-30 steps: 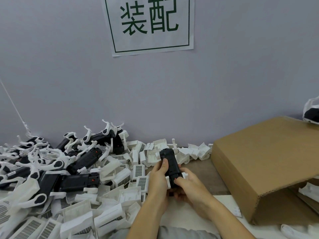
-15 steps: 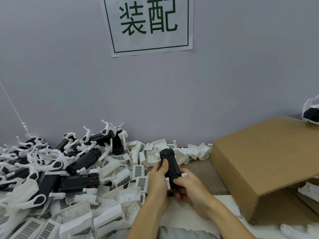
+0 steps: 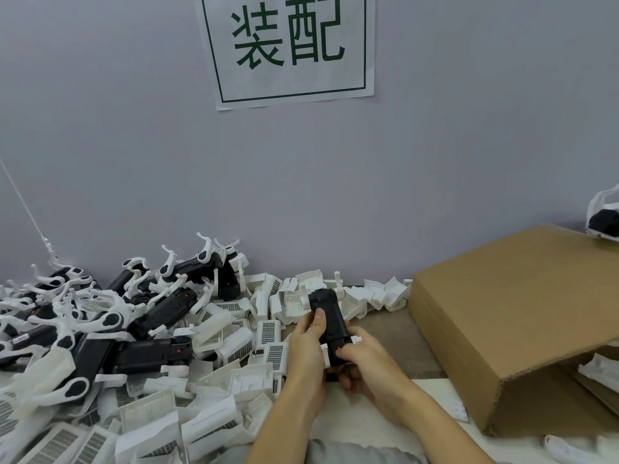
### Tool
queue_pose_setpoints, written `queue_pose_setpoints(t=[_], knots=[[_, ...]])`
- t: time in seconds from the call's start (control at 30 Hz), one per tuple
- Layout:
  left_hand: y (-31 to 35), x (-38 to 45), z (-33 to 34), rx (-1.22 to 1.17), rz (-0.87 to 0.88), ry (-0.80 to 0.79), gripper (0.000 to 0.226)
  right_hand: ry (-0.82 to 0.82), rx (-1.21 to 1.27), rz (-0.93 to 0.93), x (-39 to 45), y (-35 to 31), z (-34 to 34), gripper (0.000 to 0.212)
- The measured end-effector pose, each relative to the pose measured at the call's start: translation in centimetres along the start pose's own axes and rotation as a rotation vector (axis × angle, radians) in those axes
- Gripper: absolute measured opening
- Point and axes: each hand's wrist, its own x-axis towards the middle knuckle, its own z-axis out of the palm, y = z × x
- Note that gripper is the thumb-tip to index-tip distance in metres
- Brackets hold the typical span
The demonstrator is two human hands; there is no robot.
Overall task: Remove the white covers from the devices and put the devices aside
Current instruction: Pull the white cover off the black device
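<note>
**Both hands clamped on one black device above the table edge**

Since the frame half a second earlier almost nothing has shifted: the device stays between the same two hands at the same tilt, and only the right thumb has crept a touch along its lower end.

Head view: the black device (image 3: 329,324) stands nearly upright, leaning slightly to the left at its top, just in front of the person's body. The left hand (image 3: 306,346) grips it from the left side, with the thumb laid along the device's left edge about halfway up. The right hand (image 3: 363,365) holds the lower end from the right, its thumb pressed on the front face and its fingers curled beneath. The two hands are close together and touch the device on opposite sides. A white cover (image 3: 338,344) shows as small white tabs at the device's lower part, between the hands; how far it is seated cannot be told.

To the left lies a heap of black devices (image 3: 150,356) with white hooked arms, and in front of it a heap of loose white covers (image 3: 214,390) with grilled faces, which reaches up to the left forearm. More white covers line the wall behind the hands. To the right sits a cardboard box (image 3: 522,323) on its side, well apart from the hands. A paper sign (image 3: 288,45) with green characters hangs on the wall above.
</note>
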Motion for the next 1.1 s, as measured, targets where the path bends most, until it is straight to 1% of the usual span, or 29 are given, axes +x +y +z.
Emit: queue_pose_setpoints(t=[0.07,0.17,0.2,0.5,0.53,0.63,0.67,0.73,0.83,0.93,1.1], knots=[[-0.05,0.02,-0.03,0.001,0.002,-0.004,0.025,0.0,-0.002,-0.007,-0.16,-0.12,0.02,0.036],[-0.08,0.01,-0.07,0.001,0.008,-0.008,0.024,0.024,0.002,-0.016,-0.19,-0.13,0.08,0.021],[-0.08,0.0,-0.07,-0.002,0.009,-0.011,0.024,0.03,0.003,-0.015,-0.18,-0.11,0.07,0.02],[-0.03,-0.14,-0.1,-0.024,-0.001,-0.019,0.026,-0.007,0.02,0.008,-0.41,-0.38,-0.02,0.023],[-0.02,-0.12,-0.1,-0.022,-0.001,-0.018,0.026,-0.011,0.024,0.008,-0.44,-0.41,0.01,0.025],[-0.05,-0.04,-0.13,-0.02,0.002,-0.01,0.024,-0.025,0.022,0.021,-0.47,-0.43,-0.02,0.041],[-0.09,-0.02,-0.14,-0.019,0.003,-0.008,0.024,-0.028,0.022,0.019,-0.43,-0.41,-0.02,0.042],[-0.14,0.02,-0.17,-0.016,0.006,-0.006,0.023,-0.026,0.021,0.017,-0.43,-0.44,0.0,0.039],[-0.16,0.04,-0.16,-0.021,0.007,-0.003,0.024,-0.007,0.011,0.022,-0.56,-0.53,0.09,0.043],[-0.02,0.01,-0.1,-0.025,-0.001,-0.004,0.024,0.024,-0.007,0.005,-0.52,-0.61,0.19,0.031],[0.06,0.02,0.16,-0.009,0.032,0.03,0.024,0.032,-0.021,0.003,-0.75,-1.02,0.37,0.03]])
